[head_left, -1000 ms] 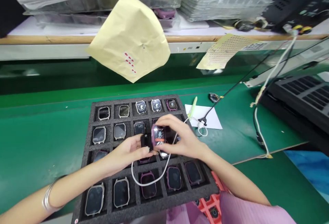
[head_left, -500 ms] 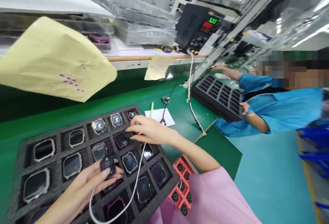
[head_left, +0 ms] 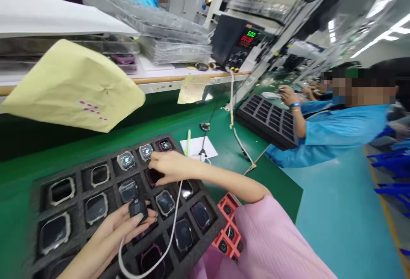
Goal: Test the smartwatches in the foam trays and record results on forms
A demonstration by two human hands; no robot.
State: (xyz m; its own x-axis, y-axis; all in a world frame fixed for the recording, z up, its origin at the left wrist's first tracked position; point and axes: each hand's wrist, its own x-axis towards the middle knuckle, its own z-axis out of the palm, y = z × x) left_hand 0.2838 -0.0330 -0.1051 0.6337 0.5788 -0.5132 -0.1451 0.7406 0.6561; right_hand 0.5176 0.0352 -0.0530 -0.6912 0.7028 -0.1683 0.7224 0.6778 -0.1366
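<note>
A black foam tray [head_left: 110, 159] with square pockets lies on the green bench and holds several smartwatch bodies. My left hand [head_left: 118, 227] pinches a small black charging puck [head_left: 138, 208] over the tray's near rows; a white cable [head_left: 174, 223] runs from it across the tray. My right hand [head_left: 168, 165] reaches palm down over the tray's far right pockets. Its fingers are curled on a dark watch body [head_left: 153, 175] in a pocket.
A yellow envelope [head_left: 73, 89] hangs over the bench at left. A white paper with a green pen [head_left: 188, 142] lies behind the tray. A co-worker in blue [head_left: 333, 129] sits at right by another black tray [head_left: 267, 118]. A power supply [head_left: 235, 42] stands on the shelf. Red trays [head_left: 227, 232] sit by my lap.
The view swung right, bringing the co-worker into sight. My right hand put the pink-cased watch down into the tray's far right. My left hand keeps the puck and has barely moved.
</note>
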